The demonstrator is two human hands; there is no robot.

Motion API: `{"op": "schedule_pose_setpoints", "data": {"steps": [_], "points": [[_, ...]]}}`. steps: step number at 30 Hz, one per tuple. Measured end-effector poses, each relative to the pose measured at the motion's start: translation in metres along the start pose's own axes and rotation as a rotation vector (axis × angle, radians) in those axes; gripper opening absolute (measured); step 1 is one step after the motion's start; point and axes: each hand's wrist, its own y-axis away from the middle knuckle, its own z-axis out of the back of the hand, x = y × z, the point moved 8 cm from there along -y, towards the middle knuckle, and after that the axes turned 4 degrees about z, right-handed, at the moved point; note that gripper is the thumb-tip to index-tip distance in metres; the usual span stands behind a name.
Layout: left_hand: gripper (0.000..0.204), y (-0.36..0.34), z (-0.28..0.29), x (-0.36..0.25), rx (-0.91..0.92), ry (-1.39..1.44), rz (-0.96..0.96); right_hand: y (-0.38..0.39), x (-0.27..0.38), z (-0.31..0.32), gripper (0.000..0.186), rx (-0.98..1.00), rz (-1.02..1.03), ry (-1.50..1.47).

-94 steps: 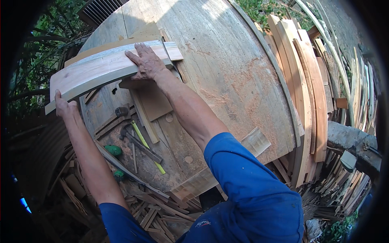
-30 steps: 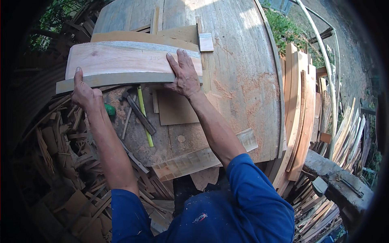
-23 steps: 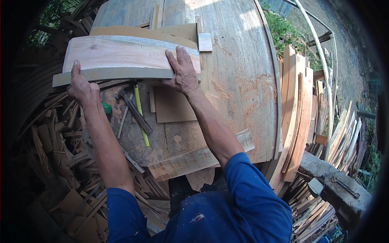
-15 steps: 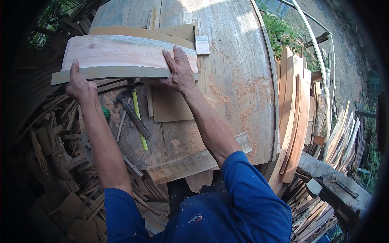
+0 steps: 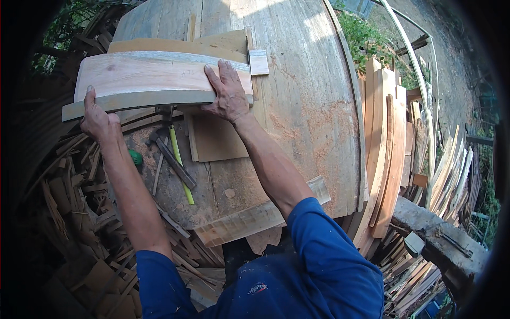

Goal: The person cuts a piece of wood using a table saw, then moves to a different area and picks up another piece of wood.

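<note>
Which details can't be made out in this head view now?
All in the head view:
Left hand: fingertips besides the thumb's, hidden by the wooden board.
Green object: kind unclear, partly behind the left forearm.
Tabletop: far end cut off by the upper edge.

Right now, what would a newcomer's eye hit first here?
The pale curved board at upper left, held by the left hand and right hand. Below it, a dark hammer crosses a bright yellow-green strip. Curved planks line the table's right side.
</note>
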Motion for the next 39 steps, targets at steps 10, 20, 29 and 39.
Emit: {"op": "schedule_pose_setpoints", "data": {"steps": [10,20,29,39], "points": [[0.043,-0.008,-0.006,0.004,0.025,-0.017,-0.011,-0.006,-0.002,0.000,0.108,0.007,-0.008,-0.002],[0.044,-0.001,-0.015,0.004,0.001,-0.055,0.042,-0.012,-0.010,-0.005,0.108,-0.008,-0.013,0.008],[0.046,-0.012,-0.014,0.007,-0.012,-0.079,0.028,-0.015,-0.013,-0.004,0.108,-0.039,-0.004,0.002],[0.044,-0.010,-0.021,0.005,-0.005,-0.109,0.034,-0.016,-0.017,-0.001,0.109,-0.052,-0.006,0.015]]}}
